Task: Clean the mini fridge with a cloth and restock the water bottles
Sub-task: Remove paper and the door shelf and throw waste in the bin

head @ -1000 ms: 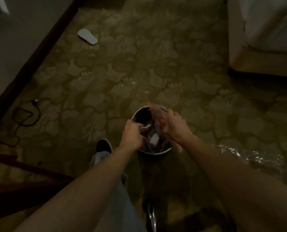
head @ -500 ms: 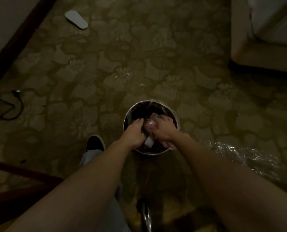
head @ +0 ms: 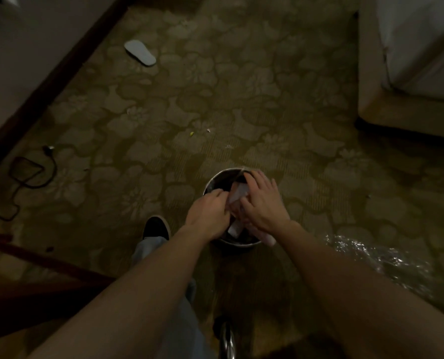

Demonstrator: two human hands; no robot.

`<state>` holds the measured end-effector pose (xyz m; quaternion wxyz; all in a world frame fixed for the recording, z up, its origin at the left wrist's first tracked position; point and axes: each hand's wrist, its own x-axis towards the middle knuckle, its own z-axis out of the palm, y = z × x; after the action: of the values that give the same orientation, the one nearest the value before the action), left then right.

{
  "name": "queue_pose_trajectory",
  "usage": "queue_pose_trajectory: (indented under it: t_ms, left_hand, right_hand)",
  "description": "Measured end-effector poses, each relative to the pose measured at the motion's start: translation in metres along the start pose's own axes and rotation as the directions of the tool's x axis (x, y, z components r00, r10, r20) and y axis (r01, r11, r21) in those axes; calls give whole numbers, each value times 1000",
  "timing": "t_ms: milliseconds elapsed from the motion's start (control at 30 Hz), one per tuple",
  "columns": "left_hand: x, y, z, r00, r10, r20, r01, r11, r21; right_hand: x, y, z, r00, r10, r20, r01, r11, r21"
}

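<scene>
Nearest me, bottom centre, I see a chrome handle (head: 227,340) and a jeans leg ending in a dark shoe (head: 155,226). Both forearms reach up to a small round metal bin (head: 217,181) at centre frame. My left hand (head: 207,215) has its fingers curled down into the bin's contents; whether they grip anything I cannot tell. My right hand (head: 261,203) lies flat, fingers straight and spread, pressing pale crumpled trash (head: 237,193) down inside. Crinkled clear plastic (head: 378,260) lies on the carpet at right. Farther off, a black cable (head: 31,172) sits at left, a white slipper (head: 140,52) upper left, and a bed base (head: 397,117) upper right. Neither fridge, cloth nor bottles show.
</scene>
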<state>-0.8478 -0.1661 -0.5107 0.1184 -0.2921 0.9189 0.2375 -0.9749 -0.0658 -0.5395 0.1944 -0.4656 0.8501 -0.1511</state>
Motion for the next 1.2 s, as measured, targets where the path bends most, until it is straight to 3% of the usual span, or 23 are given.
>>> queue_pose_trajectory:
  t_ms: [167,267,433,633,867,1000,1200]
  left_hand:
    - [-20,-1,-9,999,-21,-33,21,1000,-14]
    - [-29,-2,-10,999,-33,-42,32,999,-17]
    - [-40,0,-13,1000,-18,-19,17,1000,-25]
    - [-60,6,-29,998,29,-50,-24,995,93]
    - [-122,19,-68,973,-7,-229,57,975,214]
    - [-178,25,-95,922,-49,-385,150,960,235]
    - [-269,20,-131,827,-126,-549,244,958,148]
  right_hand:
    - [-29,3,-8,998,42,-54,-42,999,2]
    - [-48,6,-10,997,30,-68,-36,996,-87]
    - [-63,4,-2,991,-1,133,11,997,-74]
    - [-60,-28,-18,988,-89,128,97,993,-61]
    - [-79,-83,-62,978,-191,78,202,965,-166]
    - [-110,-124,-90,966,-260,-12,254,952,-169]
    - [-155,-198,-125,873,-448,-194,430,894,-130]
